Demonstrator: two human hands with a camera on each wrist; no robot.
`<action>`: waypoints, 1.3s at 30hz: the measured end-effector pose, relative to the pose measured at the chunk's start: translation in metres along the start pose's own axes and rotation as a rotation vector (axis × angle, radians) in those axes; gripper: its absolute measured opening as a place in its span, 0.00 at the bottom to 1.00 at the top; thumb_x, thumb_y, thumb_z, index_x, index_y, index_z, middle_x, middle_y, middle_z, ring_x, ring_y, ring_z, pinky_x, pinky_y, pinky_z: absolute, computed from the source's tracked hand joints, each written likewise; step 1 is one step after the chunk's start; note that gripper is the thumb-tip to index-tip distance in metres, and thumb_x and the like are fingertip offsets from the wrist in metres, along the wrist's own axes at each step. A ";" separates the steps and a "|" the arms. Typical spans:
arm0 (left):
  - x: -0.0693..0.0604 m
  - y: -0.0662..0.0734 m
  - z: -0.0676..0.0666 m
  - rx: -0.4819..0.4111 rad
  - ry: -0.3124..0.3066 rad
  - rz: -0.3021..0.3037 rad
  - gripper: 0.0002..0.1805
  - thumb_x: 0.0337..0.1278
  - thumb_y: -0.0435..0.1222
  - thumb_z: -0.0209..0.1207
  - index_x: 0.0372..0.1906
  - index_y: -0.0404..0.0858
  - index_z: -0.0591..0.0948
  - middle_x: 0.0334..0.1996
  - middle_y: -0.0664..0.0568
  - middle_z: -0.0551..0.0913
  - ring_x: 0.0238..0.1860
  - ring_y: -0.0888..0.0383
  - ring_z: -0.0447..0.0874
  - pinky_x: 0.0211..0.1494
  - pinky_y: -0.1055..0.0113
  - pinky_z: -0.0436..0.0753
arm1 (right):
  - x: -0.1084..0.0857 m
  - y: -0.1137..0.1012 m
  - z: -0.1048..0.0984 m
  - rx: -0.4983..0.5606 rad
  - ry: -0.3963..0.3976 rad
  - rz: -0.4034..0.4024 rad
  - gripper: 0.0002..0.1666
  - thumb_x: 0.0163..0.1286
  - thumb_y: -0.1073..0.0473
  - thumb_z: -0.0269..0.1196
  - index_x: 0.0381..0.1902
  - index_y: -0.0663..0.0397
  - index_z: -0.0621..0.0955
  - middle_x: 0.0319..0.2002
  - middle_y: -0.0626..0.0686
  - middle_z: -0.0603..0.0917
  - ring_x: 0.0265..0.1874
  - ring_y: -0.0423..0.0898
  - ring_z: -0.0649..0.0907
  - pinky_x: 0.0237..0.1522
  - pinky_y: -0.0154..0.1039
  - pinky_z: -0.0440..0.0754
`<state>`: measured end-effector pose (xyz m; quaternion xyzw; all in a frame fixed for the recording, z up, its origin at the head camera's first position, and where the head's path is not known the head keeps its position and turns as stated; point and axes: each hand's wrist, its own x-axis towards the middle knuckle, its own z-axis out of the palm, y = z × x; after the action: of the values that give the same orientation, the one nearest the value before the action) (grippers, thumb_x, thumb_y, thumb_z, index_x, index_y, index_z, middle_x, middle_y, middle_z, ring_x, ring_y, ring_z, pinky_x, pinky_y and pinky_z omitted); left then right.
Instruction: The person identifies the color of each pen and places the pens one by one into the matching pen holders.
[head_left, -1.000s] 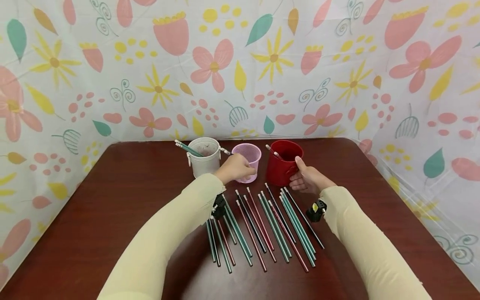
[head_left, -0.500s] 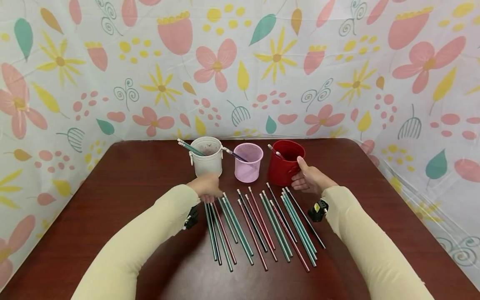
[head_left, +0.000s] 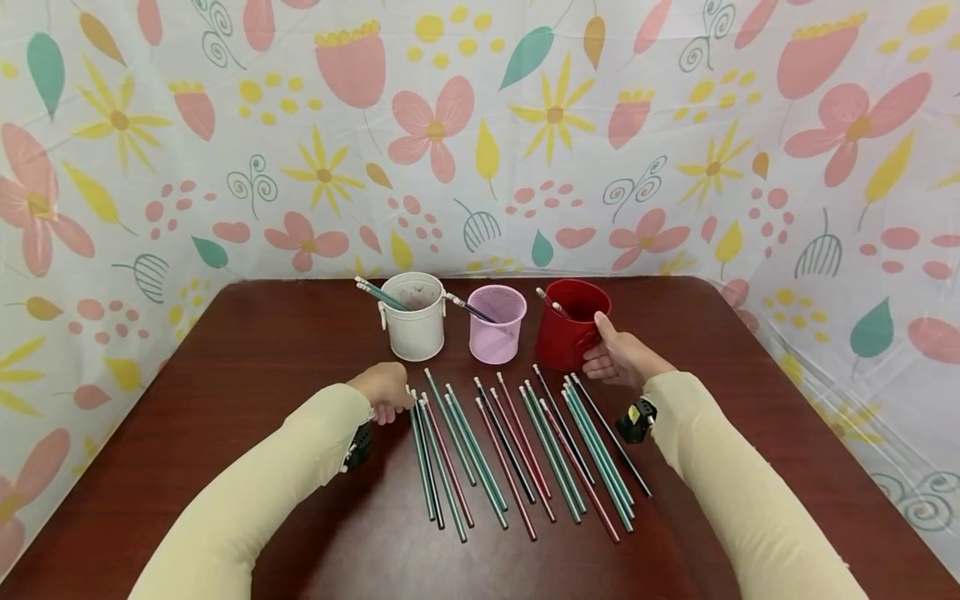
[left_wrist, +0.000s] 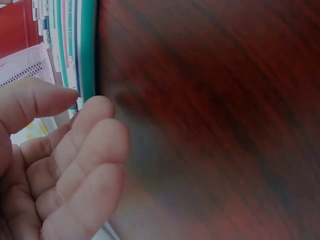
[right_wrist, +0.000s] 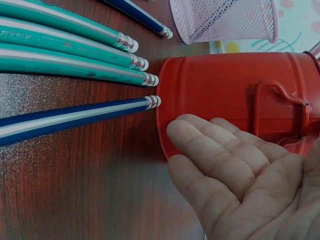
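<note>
My left hand [head_left: 386, 392] is at the eraser end of the leftmost green pencil [left_wrist: 88, 45] in the row. Its thumb and forefinger tips lie close to that end; whether they pinch it is not clear. My right hand [head_left: 618, 354] rests against the red bucket [head_left: 561, 346], thumb up at the rim and fingers fairly straight along the side. Several pencils [head_left: 525, 450] in green, dark blue and red lie side by side on the table, erasers toward the containers. The right wrist view shows a blue pencil [right_wrist: 75, 117] beside the red bucket.
A white bucket [head_left: 416, 333] with green pencils [head_left: 382, 293] stands at the left. In the middle is a pink mesh cup [head_left: 495, 342] holding a dark blue pencil [head_left: 472, 311]. White-erasered pencils [head_left: 551, 304] lean in the red bucket. A flowered cloth [head_left: 465, 133] hangs behind the table.
My left hand has come away from the pink mesh cup, where a dark blue pencil now leans, and moved left and toward me to the row's left end. My right hand stays at the red bucket.
</note>
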<state>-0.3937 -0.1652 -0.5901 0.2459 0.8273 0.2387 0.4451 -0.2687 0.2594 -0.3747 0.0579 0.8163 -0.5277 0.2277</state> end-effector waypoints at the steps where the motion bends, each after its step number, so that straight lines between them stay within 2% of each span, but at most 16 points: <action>1: -0.005 0.006 0.002 -0.019 -0.018 -0.016 0.17 0.67 0.43 0.49 0.36 0.35 0.82 0.33 0.46 0.85 0.35 0.56 0.84 0.37 0.67 0.82 | 0.000 0.000 0.000 0.003 0.001 -0.002 0.54 0.72 0.30 0.27 0.59 0.80 0.66 0.54 0.72 0.77 0.52 0.60 0.80 0.63 0.58 0.65; 2: -0.015 0.017 0.004 -0.033 -0.029 -0.016 0.18 0.67 0.44 0.49 0.36 0.35 0.82 0.33 0.46 0.84 0.35 0.56 0.84 0.36 0.67 0.82 | 0.000 0.001 0.001 0.006 0.002 -0.003 0.54 0.72 0.30 0.27 0.59 0.80 0.66 0.54 0.72 0.77 0.51 0.60 0.80 0.63 0.58 0.65; 3: -0.041 0.041 0.011 -0.083 0.145 -0.137 0.17 0.63 0.45 0.53 0.30 0.36 0.82 0.26 0.47 0.84 0.28 0.55 0.84 0.30 0.64 0.82 | 0.000 0.000 0.001 0.007 0.002 -0.005 0.54 0.72 0.30 0.27 0.59 0.80 0.65 0.54 0.72 0.77 0.51 0.60 0.81 0.63 0.58 0.65; 4: -0.062 0.069 0.018 -0.033 0.258 -0.190 0.17 0.63 0.43 0.53 0.30 0.33 0.81 0.26 0.44 0.83 0.26 0.53 0.83 0.28 0.64 0.82 | 0.000 0.001 0.000 0.006 0.000 -0.007 0.54 0.73 0.30 0.27 0.59 0.81 0.65 0.54 0.72 0.77 0.51 0.60 0.81 0.63 0.58 0.65; 5: -0.081 0.096 0.022 0.007 0.319 -0.242 0.17 0.63 0.42 0.55 0.30 0.31 0.81 0.26 0.43 0.84 0.25 0.52 0.84 0.28 0.63 0.82 | 0.000 0.000 0.000 0.007 0.000 -0.008 0.54 0.73 0.30 0.27 0.59 0.81 0.65 0.54 0.72 0.77 0.51 0.60 0.81 0.63 0.58 0.66; 6: -0.103 0.125 0.028 0.033 0.411 -0.307 0.17 0.63 0.41 0.56 0.30 0.29 0.81 0.25 0.41 0.83 0.23 0.51 0.83 0.26 0.62 0.82 | 0.000 0.000 0.000 0.005 -0.002 -0.009 0.54 0.73 0.30 0.27 0.59 0.81 0.65 0.54 0.72 0.77 0.50 0.60 0.81 0.63 0.58 0.66; 7: -0.122 0.149 0.031 0.059 0.445 -0.325 0.16 0.63 0.39 0.56 0.30 0.27 0.81 0.25 0.40 0.84 0.22 0.51 0.83 0.25 0.63 0.82 | 0.000 0.000 0.000 0.003 -0.003 -0.010 0.54 0.73 0.30 0.27 0.60 0.81 0.65 0.54 0.73 0.76 0.50 0.59 0.81 0.63 0.57 0.66; 9: -0.152 0.186 0.035 0.071 0.475 -0.316 0.14 0.62 0.35 0.57 0.29 0.26 0.81 0.22 0.39 0.83 0.18 0.54 0.81 0.20 0.68 0.79 | 0.000 0.000 0.000 -0.001 -0.007 -0.013 0.55 0.72 0.30 0.26 0.60 0.81 0.65 0.54 0.73 0.76 0.50 0.59 0.82 0.63 0.58 0.66; 10: -0.163 0.200 0.037 0.075 0.479 -0.310 0.14 0.62 0.34 0.57 0.28 0.25 0.81 0.22 0.40 0.83 0.17 0.55 0.81 0.20 0.69 0.78 | 0.000 0.000 0.000 0.000 -0.006 -0.014 0.55 0.72 0.30 0.26 0.60 0.81 0.65 0.54 0.73 0.76 0.49 0.58 0.82 0.62 0.57 0.66; 12: -0.173 0.214 0.038 0.073 0.473 -0.302 0.13 0.62 0.33 0.57 0.28 0.25 0.81 0.22 0.39 0.84 0.17 0.55 0.81 0.20 0.70 0.78 | 0.000 0.001 0.000 0.002 -0.005 -0.012 0.55 0.72 0.30 0.26 0.60 0.81 0.65 0.55 0.73 0.76 0.49 0.58 0.82 0.63 0.57 0.66; 15: -0.174 0.218 0.039 0.085 0.476 -0.284 0.13 0.61 0.32 0.58 0.25 0.25 0.81 0.20 0.40 0.83 0.17 0.55 0.82 0.23 0.69 0.80 | 0.000 0.002 0.000 0.001 -0.001 -0.012 0.55 0.72 0.30 0.26 0.60 0.81 0.65 0.55 0.73 0.75 0.51 0.59 0.81 0.63 0.57 0.66; 21: -0.152 0.197 0.040 0.058 0.494 -0.286 0.17 0.63 0.34 0.55 0.20 0.29 0.79 0.14 0.45 0.80 0.12 0.58 0.78 0.20 0.67 0.80 | 0.000 0.001 0.001 0.006 0.001 -0.003 0.55 0.72 0.29 0.27 0.60 0.80 0.65 0.57 0.73 0.74 0.54 0.61 0.79 0.63 0.58 0.65; 24: -0.146 0.192 0.039 0.036 0.496 -0.283 0.17 0.64 0.34 0.55 0.19 0.29 0.79 0.13 0.45 0.80 0.11 0.58 0.76 0.17 0.68 0.77 | 0.001 0.002 0.000 0.004 0.003 -0.003 0.54 0.72 0.29 0.27 0.60 0.79 0.65 0.56 0.73 0.75 0.53 0.61 0.79 0.63 0.58 0.65; 36: -0.146 0.192 0.040 0.054 0.503 -0.294 0.17 0.65 0.32 0.54 0.19 0.29 0.79 0.12 0.46 0.80 0.12 0.57 0.77 0.15 0.69 0.75 | 0.000 0.001 0.001 0.008 0.005 -0.006 0.53 0.73 0.31 0.27 0.59 0.80 0.66 0.54 0.72 0.76 0.52 0.61 0.80 0.63 0.57 0.66; 39: -0.147 0.192 0.039 0.061 0.522 -0.286 0.17 0.64 0.32 0.54 0.19 0.30 0.79 0.13 0.46 0.80 0.13 0.57 0.78 0.16 0.68 0.77 | 0.000 0.000 0.001 0.006 0.003 -0.012 0.53 0.74 0.32 0.27 0.59 0.81 0.65 0.55 0.73 0.76 0.53 0.62 0.79 0.63 0.57 0.66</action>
<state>-0.2518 -0.1019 -0.4005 0.0707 0.9468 0.2037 0.2389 -0.2682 0.2585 -0.3755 0.0546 0.8154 -0.5313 0.2232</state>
